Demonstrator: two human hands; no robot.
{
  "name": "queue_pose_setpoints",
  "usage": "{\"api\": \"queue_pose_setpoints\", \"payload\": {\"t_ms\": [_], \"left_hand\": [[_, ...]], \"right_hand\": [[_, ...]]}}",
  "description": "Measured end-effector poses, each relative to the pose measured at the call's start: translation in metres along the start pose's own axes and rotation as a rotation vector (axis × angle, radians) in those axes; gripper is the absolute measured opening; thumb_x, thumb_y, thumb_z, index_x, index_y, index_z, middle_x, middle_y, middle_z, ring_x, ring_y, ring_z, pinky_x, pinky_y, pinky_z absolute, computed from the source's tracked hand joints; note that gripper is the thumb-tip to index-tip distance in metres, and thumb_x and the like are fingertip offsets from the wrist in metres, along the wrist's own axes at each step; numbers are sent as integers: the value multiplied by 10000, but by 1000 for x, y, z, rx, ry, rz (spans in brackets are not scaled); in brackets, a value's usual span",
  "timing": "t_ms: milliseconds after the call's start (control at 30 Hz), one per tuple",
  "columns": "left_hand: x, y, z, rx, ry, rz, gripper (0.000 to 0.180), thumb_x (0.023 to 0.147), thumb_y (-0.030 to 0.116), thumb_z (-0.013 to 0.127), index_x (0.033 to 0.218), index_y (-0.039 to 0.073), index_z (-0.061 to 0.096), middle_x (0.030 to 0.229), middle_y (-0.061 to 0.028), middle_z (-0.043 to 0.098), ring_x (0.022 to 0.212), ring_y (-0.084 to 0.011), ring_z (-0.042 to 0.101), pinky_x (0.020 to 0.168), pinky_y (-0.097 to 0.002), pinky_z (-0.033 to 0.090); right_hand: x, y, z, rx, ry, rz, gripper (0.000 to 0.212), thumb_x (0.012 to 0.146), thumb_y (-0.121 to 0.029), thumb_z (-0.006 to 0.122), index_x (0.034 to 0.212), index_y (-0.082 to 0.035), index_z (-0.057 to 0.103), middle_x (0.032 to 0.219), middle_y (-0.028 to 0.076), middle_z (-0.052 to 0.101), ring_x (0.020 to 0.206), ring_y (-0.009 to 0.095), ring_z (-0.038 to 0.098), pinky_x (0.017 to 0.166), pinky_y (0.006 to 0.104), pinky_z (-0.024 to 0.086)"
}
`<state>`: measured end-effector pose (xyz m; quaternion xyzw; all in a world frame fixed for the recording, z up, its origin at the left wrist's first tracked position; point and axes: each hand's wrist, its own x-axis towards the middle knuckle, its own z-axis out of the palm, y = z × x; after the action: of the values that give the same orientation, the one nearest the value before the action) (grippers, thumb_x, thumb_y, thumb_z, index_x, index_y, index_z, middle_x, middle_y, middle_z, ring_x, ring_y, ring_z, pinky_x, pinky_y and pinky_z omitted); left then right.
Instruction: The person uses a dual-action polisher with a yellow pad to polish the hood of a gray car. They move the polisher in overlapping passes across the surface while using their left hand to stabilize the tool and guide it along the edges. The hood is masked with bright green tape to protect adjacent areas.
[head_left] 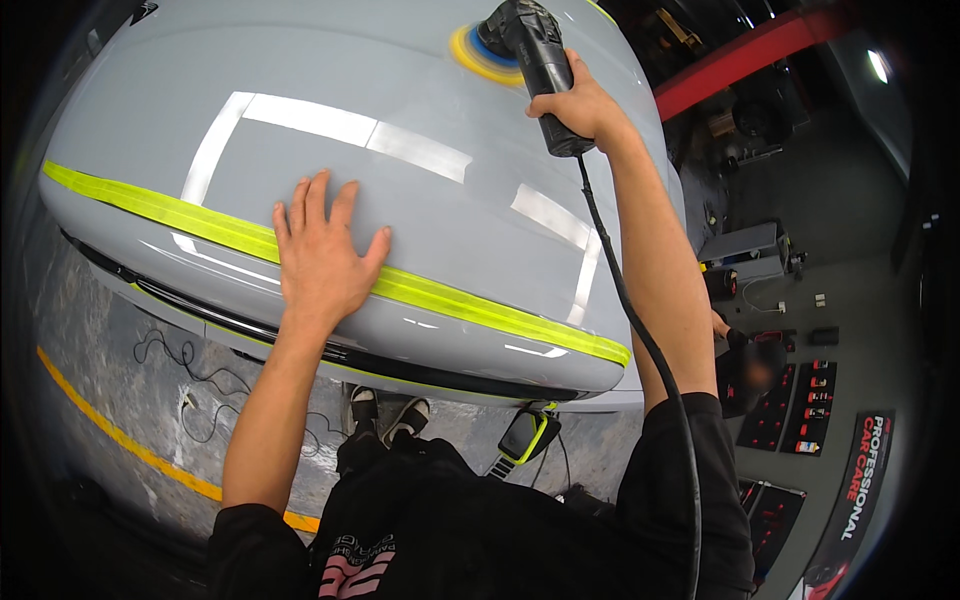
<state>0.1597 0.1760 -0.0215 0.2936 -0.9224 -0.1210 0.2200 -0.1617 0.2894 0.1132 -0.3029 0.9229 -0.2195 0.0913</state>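
Note:
A black corded polisher (548, 85) is gripped in my right hand (588, 105), fingers wrapped round its rear body. Its round yellow pad with a blue backing (475, 58) rests on the glossy grey car panel (330, 50) at the far side. My left hand (325, 255) lies on the same panel with spread fingers. The palm crosses a strip of lime-yellow masking tape (480, 308) that runs along the panel's near edge. From the polisher's end a black power cord (625, 290) passes over my right forearm and down past my sleeve.
Bright bands of light reflect in the panel. Black cables (195, 370) lie on the grey floor near a yellow line (130, 435). Below the car edge is a black item with lime edging (530, 435). Another person (745, 375) is at the right, near wall boards (815, 410) with small items.

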Motion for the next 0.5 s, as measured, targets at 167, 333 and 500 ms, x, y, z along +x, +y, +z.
{"api": "queue_pose_setpoints", "payload": {"t_ms": [167,333,500], "left_hand": [[0,3,-3,21,-12,-10,637,885,395,724,1419,90,559,1546,-185,423,1479,-365,341,1228,-593,212],[1,2,-3,31,-19,-9,638,888,397,720,1421,86,557,1548,-192,421,1480,-373,340,1229,-594,207],[0,2,-2,40,-16,-8,636,891,396,718,1423,87,555,1549,-198,420,1479,-386,342,1228,-598,208]], "right_hand": [[-4,12,-4,3,17,-5,1224,607,-272,831,1652,-117,212,1248,254,645,989,342,699,862,386,559],[-2,27,-7,3,36,10,1220,600,-283,831,1648,-128,226,1231,244,650,977,336,696,854,386,555],[-3,33,-10,-4,32,30,1219,603,-282,830,1649,-127,224,1220,236,654,984,333,693,860,383,549]]}}
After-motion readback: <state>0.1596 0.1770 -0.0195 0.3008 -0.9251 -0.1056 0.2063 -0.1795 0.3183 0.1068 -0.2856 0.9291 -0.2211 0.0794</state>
